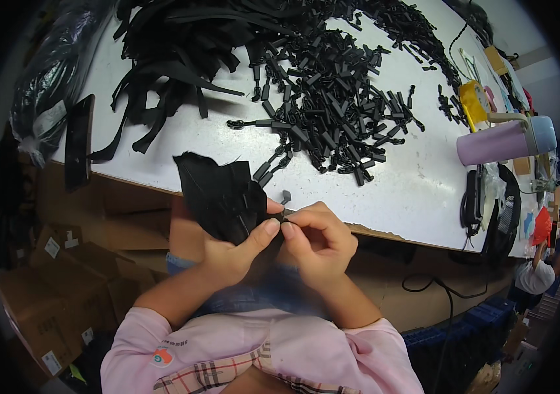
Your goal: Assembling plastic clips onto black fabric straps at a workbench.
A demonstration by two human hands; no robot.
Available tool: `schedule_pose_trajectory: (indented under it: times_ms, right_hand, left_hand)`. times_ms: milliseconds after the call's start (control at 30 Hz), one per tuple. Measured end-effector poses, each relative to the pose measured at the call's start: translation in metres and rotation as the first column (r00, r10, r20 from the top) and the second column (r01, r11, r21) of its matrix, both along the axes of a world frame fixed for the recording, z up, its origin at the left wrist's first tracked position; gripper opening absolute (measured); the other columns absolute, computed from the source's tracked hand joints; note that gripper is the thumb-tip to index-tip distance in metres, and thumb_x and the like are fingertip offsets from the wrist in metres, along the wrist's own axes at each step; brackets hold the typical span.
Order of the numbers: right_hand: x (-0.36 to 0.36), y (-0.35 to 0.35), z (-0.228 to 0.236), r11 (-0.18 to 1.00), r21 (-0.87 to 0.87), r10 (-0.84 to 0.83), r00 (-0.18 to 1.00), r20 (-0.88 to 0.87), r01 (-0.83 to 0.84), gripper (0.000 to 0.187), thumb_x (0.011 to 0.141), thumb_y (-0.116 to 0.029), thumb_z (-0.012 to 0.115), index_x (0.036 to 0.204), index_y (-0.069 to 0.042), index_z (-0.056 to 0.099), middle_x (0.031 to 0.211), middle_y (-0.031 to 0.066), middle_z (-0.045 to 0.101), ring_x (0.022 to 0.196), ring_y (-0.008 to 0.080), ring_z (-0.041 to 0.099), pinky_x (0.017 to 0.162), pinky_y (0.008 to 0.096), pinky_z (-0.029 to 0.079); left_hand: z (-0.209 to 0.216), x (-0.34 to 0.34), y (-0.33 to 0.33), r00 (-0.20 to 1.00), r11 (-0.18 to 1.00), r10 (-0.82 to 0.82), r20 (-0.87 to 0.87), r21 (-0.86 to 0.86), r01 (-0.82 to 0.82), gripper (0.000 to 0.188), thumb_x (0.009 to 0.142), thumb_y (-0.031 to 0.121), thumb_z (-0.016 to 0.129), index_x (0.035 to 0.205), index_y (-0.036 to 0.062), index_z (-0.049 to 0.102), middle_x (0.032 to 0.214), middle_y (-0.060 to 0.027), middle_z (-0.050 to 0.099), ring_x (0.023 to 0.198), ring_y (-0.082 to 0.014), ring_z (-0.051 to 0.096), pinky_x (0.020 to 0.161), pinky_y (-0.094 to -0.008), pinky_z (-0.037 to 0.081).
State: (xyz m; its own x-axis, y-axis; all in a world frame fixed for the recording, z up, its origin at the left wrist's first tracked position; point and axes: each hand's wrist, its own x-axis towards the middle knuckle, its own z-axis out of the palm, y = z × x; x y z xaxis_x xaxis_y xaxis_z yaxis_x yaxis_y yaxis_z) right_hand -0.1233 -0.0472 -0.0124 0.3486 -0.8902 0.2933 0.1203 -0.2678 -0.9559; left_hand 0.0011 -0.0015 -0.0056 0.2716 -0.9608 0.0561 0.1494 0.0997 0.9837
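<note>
My left hand (244,246) is closed on a folded bundle of black zipper tape (217,197), held over the near table edge. The thumb presses at the end of the tape. My right hand (322,243) pinches at the same spot, thumb and forefinger together, its tips almost touching the left thumb. A small grey zipper pull tab (286,196) shows just beyond the fingertips. What exactly lies between the right fingers is mostly hidden; it looks like a zipper slider on the tape's end.
Ahead lies a large heap of black zipper sliders with pulls (332,105). Long black tapes (188,46) are piled at the far left, beside a dark flat phone-like slab (79,141) and a plastic bag (53,85). A lilac bottle (493,142) stands right. Cardboard boxes (63,289) sit below left.
</note>
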Motion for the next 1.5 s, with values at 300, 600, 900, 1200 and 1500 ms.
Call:
schedule_pose_trajectory:
  times_ms: [300,600,900,1200,1500]
  right_hand:
    - [-0.014,-0.012,0.001,0.648,0.591,0.255,0.868,0.426,-0.481,0.003,0.075,0.002,0.054,0.077,0.002,0.051,0.062,-0.001,0.047,0.045,0.0008,0.036,0.039,0.0153,0.027]
    - [0.001,0.002,-0.007,0.998,0.059,0.028,0.999,0.04,-0.03,0.007,0.074,0.001,0.056,0.079,0.002,0.052,0.067,0.0024,0.05,0.052,0.0037,0.041,0.044,0.0155,0.031]
    - [-0.003,0.0,-0.009,0.951,0.219,0.202,0.976,0.086,-0.216,0.004,0.075,-0.001,0.055,0.077,0.002,0.053,0.066,0.0035,0.048,0.053,0.0041,0.04,0.047,0.0163,0.031]
    - [-0.006,-0.001,-0.01,0.921,0.259,0.267,0.956,0.124,-0.291,0.005,0.077,-0.003,0.054,0.079,0.001,0.053,0.069,0.0036,0.049,0.055,0.0055,0.041,0.047,0.0175,0.032]
    - [0.001,-0.003,-0.002,0.988,-0.114,0.097,0.995,-0.036,-0.101,0.007,0.074,0.001,0.055,0.081,0.003,0.053,0.069,0.004,0.05,0.049,0.0036,0.038,0.042,0.016,0.03]
  left_hand:
    - [0.007,0.002,0.0,0.981,0.991,-0.077,-0.177,0.097,0.095,0.016,0.069,0.003,0.058,0.083,-0.0029,0.054,0.08,-0.0098,0.054,0.072,-0.013,0.051,0.065,-0.0228,0.04]
    - [0.013,-0.003,-0.001,0.997,0.992,-0.017,-0.078,0.121,0.027,0.013,0.072,0.003,0.054,0.084,-0.0024,0.054,0.083,-0.0099,0.053,0.077,-0.0144,0.051,0.071,-0.0249,0.04]
    - [0.008,0.004,0.004,0.998,0.992,-0.059,-0.021,0.109,0.061,0.013,0.075,0.004,0.054,0.087,-0.0004,0.054,0.086,-0.0081,0.051,0.08,-0.0137,0.049,0.072,-0.0255,0.039]
    - [0.007,0.011,0.005,0.984,0.977,-0.157,-0.087,0.131,0.167,0.016,0.074,0.007,0.059,0.088,0.001,0.054,0.081,-0.005,0.05,0.07,-0.0093,0.048,0.061,-0.02,0.039]
    - [-0.001,0.014,0.002,0.973,0.968,-0.142,-0.181,0.18,0.175,0.013,0.078,0.011,0.055,0.083,0.0001,0.051,0.069,-0.0045,0.051,0.049,-0.006,0.043,0.043,-0.0166,0.034]
